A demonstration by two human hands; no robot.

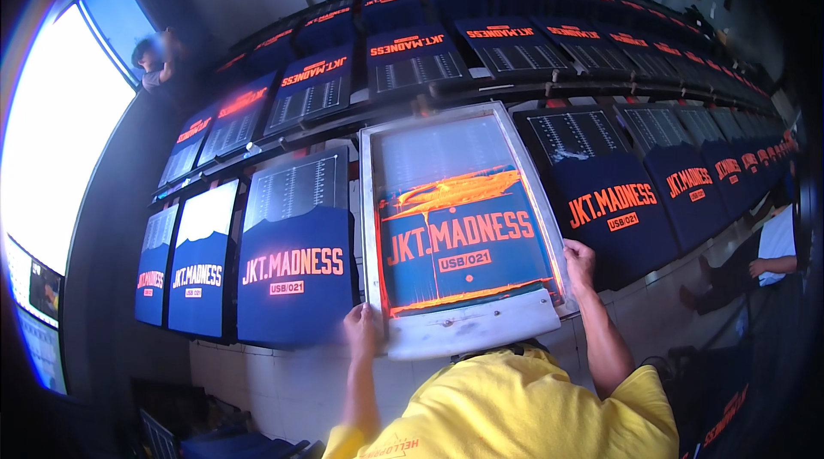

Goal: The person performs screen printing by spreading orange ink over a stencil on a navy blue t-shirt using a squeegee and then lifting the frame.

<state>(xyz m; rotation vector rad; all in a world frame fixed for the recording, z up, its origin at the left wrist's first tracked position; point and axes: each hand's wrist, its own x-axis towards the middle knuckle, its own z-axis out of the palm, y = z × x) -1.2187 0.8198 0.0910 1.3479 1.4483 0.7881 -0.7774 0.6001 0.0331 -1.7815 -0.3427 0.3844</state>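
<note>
I've got 1 printing screen [463,223] directly in front of me, left hand [360,332] at its near-left corner, right hand [580,265] on its right edge. Pale rectangular frame [370,202], long sides running away from me, slightly skewed. Mesh [442,141] hazy grey at the far end, dark blue with orange lettering [463,238] nearer, upright to me. Thick orange ink [459,189] smeared across mid-mesh, thinner line along the near end. Can't tell if it's lifted.

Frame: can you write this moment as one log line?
left hand: holds frame; right hand: holds frame; orange ink: inside frame; blue shirts: both sides
</note>
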